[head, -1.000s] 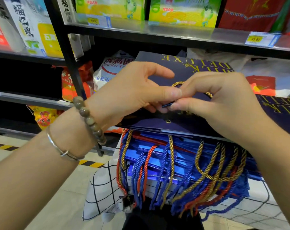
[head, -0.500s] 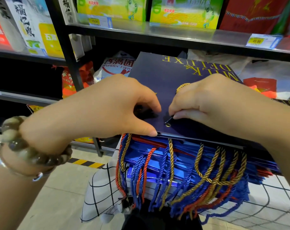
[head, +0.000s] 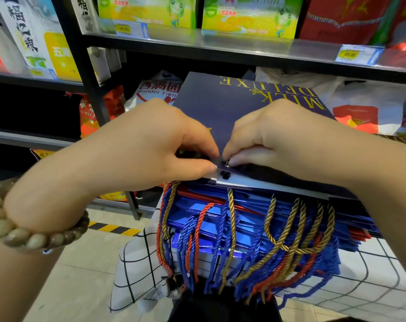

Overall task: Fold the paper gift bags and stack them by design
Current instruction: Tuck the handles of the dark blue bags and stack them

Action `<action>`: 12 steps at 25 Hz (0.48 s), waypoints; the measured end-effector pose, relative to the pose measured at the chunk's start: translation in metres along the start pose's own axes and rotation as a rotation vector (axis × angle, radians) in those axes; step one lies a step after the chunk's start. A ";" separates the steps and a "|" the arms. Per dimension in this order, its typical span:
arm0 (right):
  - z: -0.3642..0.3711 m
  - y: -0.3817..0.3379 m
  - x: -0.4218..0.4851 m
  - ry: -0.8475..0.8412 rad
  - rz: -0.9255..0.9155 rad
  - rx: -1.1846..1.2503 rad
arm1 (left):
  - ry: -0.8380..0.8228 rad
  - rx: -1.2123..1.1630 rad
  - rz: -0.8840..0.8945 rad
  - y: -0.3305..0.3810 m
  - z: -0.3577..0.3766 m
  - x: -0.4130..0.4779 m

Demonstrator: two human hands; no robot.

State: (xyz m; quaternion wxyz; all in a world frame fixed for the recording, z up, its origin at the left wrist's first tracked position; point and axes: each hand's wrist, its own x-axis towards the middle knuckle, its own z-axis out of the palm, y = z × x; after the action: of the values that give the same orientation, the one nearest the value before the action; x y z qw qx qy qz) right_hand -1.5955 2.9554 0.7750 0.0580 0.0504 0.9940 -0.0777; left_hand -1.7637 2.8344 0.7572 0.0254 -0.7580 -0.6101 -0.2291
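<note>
Since half a second ago the gold cord loop that showed by the right knuckles has gone out of sight, and both hands have closed in on the near edge of the top bag [head: 220,108]. The left thumb has slid toward the eyelet, so the two hands now nearly touch.

The left hand [head: 137,154] pinches the bag's edge, thumb under, forefinger on top. The right hand [head: 281,140] curls with its thumb and fingertips pressed together on something small and dark at the same edge; what it grips is too small to tell.

The navy bag, flat and printed "MILK DELUXE" in gold, lies on top of the stack [head: 244,219] of folded blue and red bags, directly beneath both hands. Cords [head: 290,238] of gold, blue and red hang off the stack's near side over a checked cloth [head: 137,270]. A bead bracelet [head: 34,238] circles the left wrist. Shelves [head: 220,45] of goods stand behind.
</note>
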 end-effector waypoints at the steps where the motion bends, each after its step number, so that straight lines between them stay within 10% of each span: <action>1: -0.003 -0.002 0.003 0.130 0.018 0.013 | 0.027 0.013 0.005 0.000 0.001 -0.002; 12: 0.013 0.008 -0.011 0.227 0.144 -0.149 | 0.349 0.160 -0.141 0.038 0.026 -0.006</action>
State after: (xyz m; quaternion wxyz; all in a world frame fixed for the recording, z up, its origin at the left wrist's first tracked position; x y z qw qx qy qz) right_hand -1.5822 2.9603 0.7625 -0.0458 0.1258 0.9910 0.0068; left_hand -1.7203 2.8278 0.7407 0.1751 -0.6578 -0.6642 -0.3090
